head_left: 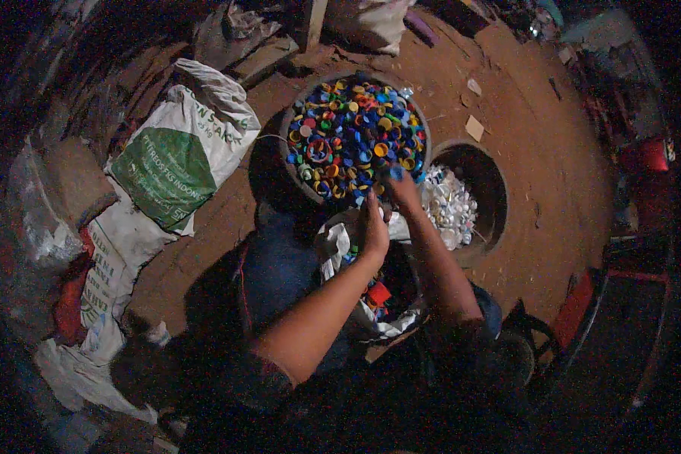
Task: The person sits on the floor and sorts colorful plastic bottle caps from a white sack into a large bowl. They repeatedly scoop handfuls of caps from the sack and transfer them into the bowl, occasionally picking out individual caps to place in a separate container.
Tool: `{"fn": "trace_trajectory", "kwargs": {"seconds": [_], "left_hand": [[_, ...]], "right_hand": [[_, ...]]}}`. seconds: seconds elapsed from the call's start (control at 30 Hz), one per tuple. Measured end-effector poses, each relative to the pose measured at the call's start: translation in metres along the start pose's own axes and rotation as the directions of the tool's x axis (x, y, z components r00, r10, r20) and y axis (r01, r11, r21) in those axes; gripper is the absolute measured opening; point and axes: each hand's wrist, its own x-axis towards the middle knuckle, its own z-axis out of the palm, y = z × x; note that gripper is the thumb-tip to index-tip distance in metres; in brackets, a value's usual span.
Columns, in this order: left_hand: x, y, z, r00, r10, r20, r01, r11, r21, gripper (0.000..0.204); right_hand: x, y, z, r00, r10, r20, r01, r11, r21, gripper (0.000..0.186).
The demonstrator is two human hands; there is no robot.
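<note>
A wide round tub [287,129] is heaped with bottle caps [356,136] in blue, yellow, red, green and other colours. My right hand [399,189] is at the tub's near edge, over the nearest caps. A blue cap [396,174] shows by its fingertips; whether they grip it is too dark and blurred to tell. Just nearer to me, my left hand [376,227] is seen edge-on, its fingers stretched toward the tub. Below both hands, between my legs, an open white sack [331,265] contains coloured caps and a red piece [378,293].
Right of the tub, a dark round basin [499,204] contains a pile of white and silvery pieces [450,204]. A white and green printed sack [174,166] lies at the left, above another white sack [121,257]. A pale flat piece [474,128] lies on the brown floor [537,151].
</note>
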Motion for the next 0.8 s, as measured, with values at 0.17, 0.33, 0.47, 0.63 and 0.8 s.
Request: {"fn": "trace_trajectory", "kwargs": {"seconds": [0.17, 0.33, 0.47, 0.63, 0.8], "left_hand": [[0.007, -0.007, -0.008, 0.998, -0.023, -0.05, 0.027, 0.997, 0.071, 0.065], [0.02, -0.015, -0.024, 0.992, 0.05, -0.119, -0.046, 0.998, 0.035, 0.068], [0.028, -0.029, -0.028, 0.996, 0.066, -0.065, -0.071, 0.994, -0.078, 0.045], [0.009, -0.007, -0.014, 0.991, -0.122, -0.061, 0.119, 0.991, -0.063, 0.032], [0.003, 0.008, -0.005, 0.969, -0.234, 0.077, 0.246, 0.935, -0.256, 0.032]], "right_hand": [[0.127, -0.069, 0.01, 0.99, -0.139, 0.025, 0.141, 0.95, -0.278, 0.052], [0.149, -0.113, 0.021, 0.969, -0.239, -0.062, 0.186, 0.872, -0.454, 0.068], [0.156, -0.11, 0.014, 0.968, -0.217, -0.123, 0.146, 0.894, -0.424, 0.07], [0.141, -0.074, -0.022, 0.85, -0.51, -0.131, 0.388, 0.775, -0.499, 0.059], [0.02, -0.054, -0.056, 0.934, -0.328, -0.14, 0.33, 0.944, -0.011, 0.049]]}}
